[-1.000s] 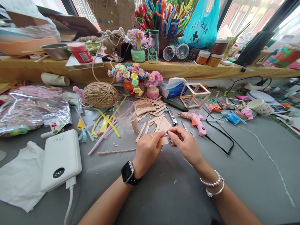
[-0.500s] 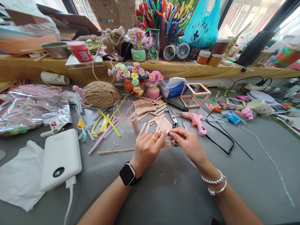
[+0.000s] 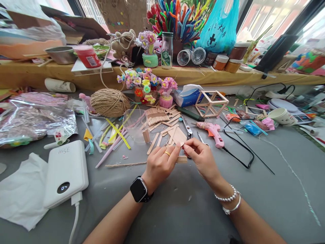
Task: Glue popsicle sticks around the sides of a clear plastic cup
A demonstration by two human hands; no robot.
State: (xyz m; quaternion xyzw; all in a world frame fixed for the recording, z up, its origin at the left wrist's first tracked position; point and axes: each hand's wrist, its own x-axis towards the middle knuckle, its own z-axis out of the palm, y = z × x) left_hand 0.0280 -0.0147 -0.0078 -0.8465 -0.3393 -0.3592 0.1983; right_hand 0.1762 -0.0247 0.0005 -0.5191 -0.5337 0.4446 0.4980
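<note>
My left hand, with a ring and a watch, is closed around wooden craft sticks. The ends of these craft sticks poke out to the right below the fingers. At its fingertips shows the pale tip of a small stick piece. My right hand pinches at that tip with thumb and index finger; most of the piece is hidden by fingers. Just beyond both hands lie a flat panel of joined sticks and metal scissors. A pink glue gun rests to the right.
Loose craft sticks are heaped behind a clear plastic cup. A cube frame of sticks stands farther back, near a twine ball. On the left lies a white power bank. The glue gun's black cord loops rightward.
My right hand has shifted slightly down and left, its fingers still at the small piece. More of the stick ends now shows below my left fingers.
</note>
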